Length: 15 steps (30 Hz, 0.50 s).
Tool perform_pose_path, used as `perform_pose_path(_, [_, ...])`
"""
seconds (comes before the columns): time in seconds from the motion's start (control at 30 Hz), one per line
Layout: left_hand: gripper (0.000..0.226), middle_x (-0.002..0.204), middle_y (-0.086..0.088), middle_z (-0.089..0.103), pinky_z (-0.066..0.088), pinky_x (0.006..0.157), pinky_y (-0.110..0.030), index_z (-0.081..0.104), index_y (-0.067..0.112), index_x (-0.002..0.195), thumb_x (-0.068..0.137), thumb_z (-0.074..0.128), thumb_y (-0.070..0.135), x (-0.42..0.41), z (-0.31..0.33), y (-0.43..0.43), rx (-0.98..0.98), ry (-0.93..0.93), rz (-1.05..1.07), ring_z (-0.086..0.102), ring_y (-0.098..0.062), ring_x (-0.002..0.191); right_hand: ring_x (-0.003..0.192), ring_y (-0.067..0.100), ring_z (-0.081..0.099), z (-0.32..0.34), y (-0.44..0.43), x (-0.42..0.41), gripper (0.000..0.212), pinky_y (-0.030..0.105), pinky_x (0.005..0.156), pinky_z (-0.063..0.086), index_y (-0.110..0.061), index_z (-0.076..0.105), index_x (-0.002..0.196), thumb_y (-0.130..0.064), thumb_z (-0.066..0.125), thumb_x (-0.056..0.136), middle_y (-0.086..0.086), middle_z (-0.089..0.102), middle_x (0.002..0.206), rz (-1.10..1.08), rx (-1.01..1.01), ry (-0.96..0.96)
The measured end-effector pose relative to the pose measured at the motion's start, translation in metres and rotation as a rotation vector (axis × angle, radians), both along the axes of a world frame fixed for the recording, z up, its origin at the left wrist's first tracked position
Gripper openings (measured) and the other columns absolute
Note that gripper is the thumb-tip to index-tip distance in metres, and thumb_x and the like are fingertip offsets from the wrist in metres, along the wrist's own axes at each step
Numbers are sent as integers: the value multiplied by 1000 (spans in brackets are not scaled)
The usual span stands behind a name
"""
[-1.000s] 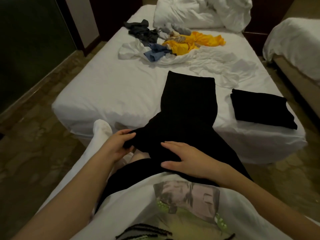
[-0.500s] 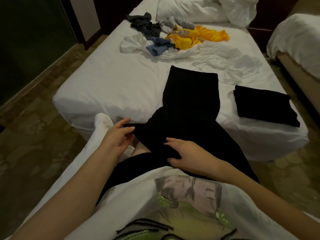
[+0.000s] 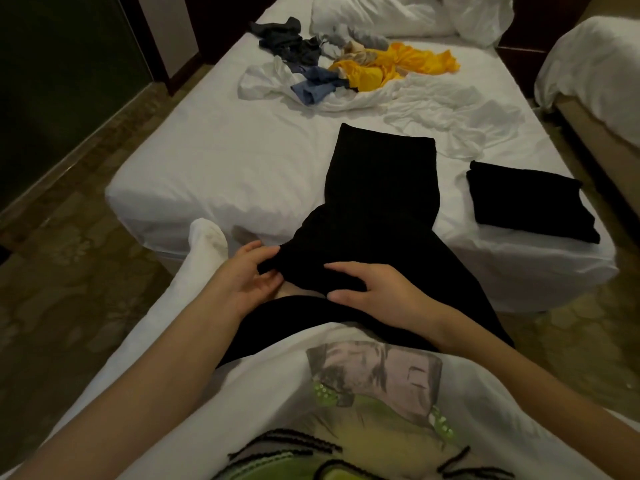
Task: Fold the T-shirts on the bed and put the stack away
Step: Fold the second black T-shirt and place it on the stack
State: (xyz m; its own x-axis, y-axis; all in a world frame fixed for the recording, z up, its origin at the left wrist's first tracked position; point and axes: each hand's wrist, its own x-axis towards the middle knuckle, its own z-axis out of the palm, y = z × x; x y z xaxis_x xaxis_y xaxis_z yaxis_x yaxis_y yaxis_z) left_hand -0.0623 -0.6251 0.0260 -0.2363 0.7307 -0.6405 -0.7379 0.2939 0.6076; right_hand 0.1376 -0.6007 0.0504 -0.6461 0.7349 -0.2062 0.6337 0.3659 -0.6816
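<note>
I saw 1 black T-shirt (image 3: 381, 188) folded into a long, narrow strip. Its far end lay flat on the bed (image 3: 207, 161). Its near end ran off the mattress edge, bunched between the left hand (image 3: 247, 277) and the right hand (image 3: 377, 289). Well to its right, 1 folded black shirt (image 3: 526, 199) sat square near the corner. Farther up lay an unfolded heap: yellow shirt (image 3: 398, 65), blue garment (image 3: 315, 86), dark grey garment (image 3: 287, 39), white garment (image 3: 440, 102).

Single head-worn wide view, facing forward and down, bed (image 3: 214, 168) close ahead
</note>
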Motion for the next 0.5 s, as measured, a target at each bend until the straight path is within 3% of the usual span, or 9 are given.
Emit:
perform_pose_path(0.13, [28,96,-11,59,56,51,-28,48,19,114,89,57,9,1,6,0,-8,-134,-69,60,-20,79,126,5,45,1,-2,-1,56,13,100,33,-28,44,139,-36,63,87,-8,51,137,-19,13,24])
perform_pose_path(0.27, [27,96,-7,63,54,52,-27,57,17,116,89,59,22,11,13,1,-43,13,-219,63,-19,81,128,7,43,0,-7,-5,71,18,104,35,-26,39,142,-42,70,80,-5,49,140,1,56,-1])
perform_pose_path(0.4, [6,86,-3,62,51,48,-20,60,11,89,91,54,13,25,21,6,19,83,-142,60,-14,78,132,8,39,2,-10,-10,79,21,107,33,-26,35,143,-46,72,76,-5,43,145,31,87,-26])
perform_pose_path(0.5, [8,84,-4,61,50,50,-17,58,7,90,92,51,9,30,23,8,97,153,-145,59,-13,78,129,10,42,1,-11,-14,78,20,103,35,-23,35,143,-41,73,77,-4,45,143,-22,109,-16])
